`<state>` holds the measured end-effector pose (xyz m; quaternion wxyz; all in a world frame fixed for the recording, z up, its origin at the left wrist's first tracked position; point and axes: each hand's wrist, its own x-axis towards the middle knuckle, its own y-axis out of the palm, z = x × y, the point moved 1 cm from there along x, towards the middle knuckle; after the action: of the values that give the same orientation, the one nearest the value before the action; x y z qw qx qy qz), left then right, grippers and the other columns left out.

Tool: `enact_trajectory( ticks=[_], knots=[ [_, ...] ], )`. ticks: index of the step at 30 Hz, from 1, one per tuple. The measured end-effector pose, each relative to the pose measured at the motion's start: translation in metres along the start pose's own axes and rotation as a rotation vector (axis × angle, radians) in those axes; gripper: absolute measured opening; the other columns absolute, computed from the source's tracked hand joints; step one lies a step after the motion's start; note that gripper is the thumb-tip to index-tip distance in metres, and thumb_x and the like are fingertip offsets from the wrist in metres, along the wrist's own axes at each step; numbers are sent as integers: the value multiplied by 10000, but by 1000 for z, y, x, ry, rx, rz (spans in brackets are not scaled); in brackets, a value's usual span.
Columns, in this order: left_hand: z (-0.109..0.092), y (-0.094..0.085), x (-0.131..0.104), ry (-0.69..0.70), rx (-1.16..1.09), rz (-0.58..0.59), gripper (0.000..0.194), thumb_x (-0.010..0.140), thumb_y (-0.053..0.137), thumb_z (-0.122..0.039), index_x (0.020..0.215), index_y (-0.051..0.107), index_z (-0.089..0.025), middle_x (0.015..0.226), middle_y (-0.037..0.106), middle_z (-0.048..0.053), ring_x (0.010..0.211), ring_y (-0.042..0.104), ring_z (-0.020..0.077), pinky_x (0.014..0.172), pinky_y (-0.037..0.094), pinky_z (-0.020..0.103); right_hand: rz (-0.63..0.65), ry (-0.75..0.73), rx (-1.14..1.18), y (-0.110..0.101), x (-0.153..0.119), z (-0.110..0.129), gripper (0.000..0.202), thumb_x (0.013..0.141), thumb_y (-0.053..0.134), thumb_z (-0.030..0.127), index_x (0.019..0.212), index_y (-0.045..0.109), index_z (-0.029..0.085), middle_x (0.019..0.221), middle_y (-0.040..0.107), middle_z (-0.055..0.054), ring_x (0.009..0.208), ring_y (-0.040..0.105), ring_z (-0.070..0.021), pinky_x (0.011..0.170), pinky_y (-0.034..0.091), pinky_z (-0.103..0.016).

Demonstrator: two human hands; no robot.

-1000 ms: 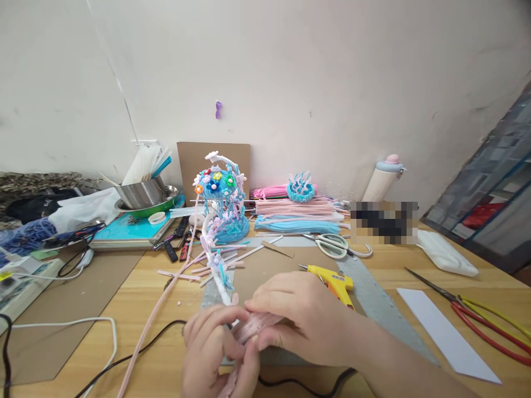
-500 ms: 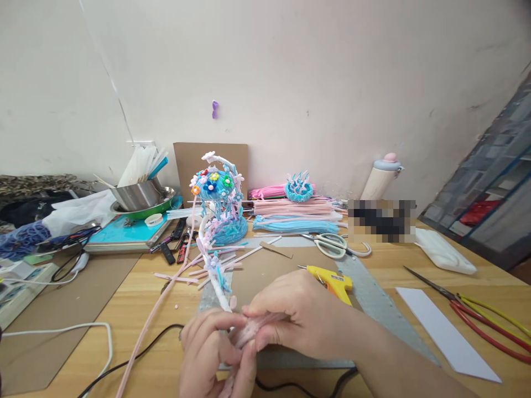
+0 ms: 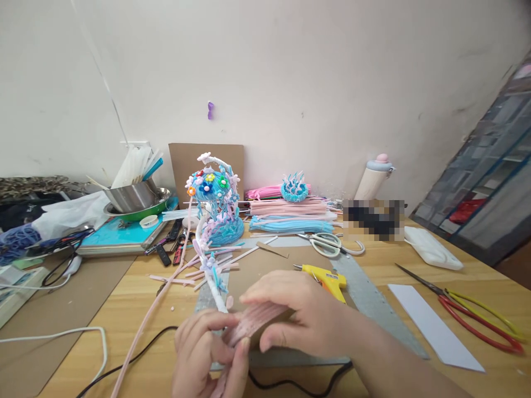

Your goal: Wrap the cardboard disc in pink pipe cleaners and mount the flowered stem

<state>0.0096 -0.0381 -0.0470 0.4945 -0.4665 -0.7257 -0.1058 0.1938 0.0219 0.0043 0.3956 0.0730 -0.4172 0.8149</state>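
Low at the front, my left hand is closed, pinching a flat, ribbed band of pink pipe cleaners between thumb and fingers. My right hand lies over the band's far end, fingers stretched along its upper edge and thumb held apart below. Its palm side is partly hidden. Just beyond my left hand, a white-wrapped stem with small lilac and blue flowers reaches back toward a blue decorated piece covered in colourful flowers. A yellow glue gun lies behind my right hand.
White-handled scissors and bundles of pink and blue pipe cleaners are at the back. Red-and-yellow-handled scissors and a white strip lie right. A metal bowl stands left; a black cable crosses the front.
My right thumb has come away from the pink pipe cleaners and its grip has loosened, showing more of the band. The whole view has shifted slightly.
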Motion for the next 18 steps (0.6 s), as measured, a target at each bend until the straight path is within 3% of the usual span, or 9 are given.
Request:
enact_trajectory(
  ticks=[4, 11, 18],
  knots=[
    [3, 0, -2, 0, 1, -1, 244, 775, 609, -72, 636, 481, -226, 875, 638, 20, 867, 586, 205, 810, 385, 380, -104, 46, 125, 0, -8, -7, 237, 909, 629, 334, 1106, 692, 219, 1029, 744, -37, 945, 656, -166, 818, 482, -274],
    [2, 3, -2, 2, 38, -41, 250, 799, 594, -116, 629, 450, -228, 843, 643, 22, 851, 598, 201, 790, 400, 376, -149, 101, 229, 5, -7, -12, 201, 876, 672, 342, 1017, 744, 219, 963, 768, -46, 887, 696, -173, 781, 523, -276],
    [11, 1, -5, -60, -9, -18, 256, 830, 598, -125, 641, 456, -225, 888, 645, 48, 887, 610, 199, 744, 448, 349, -220, 177, 273, 4, -16, -23, 432, 825, 690, 495, 1178, 682, 246, 1150, 713, -68, 1067, 644, -230, 911, 497, -338]
  ],
)
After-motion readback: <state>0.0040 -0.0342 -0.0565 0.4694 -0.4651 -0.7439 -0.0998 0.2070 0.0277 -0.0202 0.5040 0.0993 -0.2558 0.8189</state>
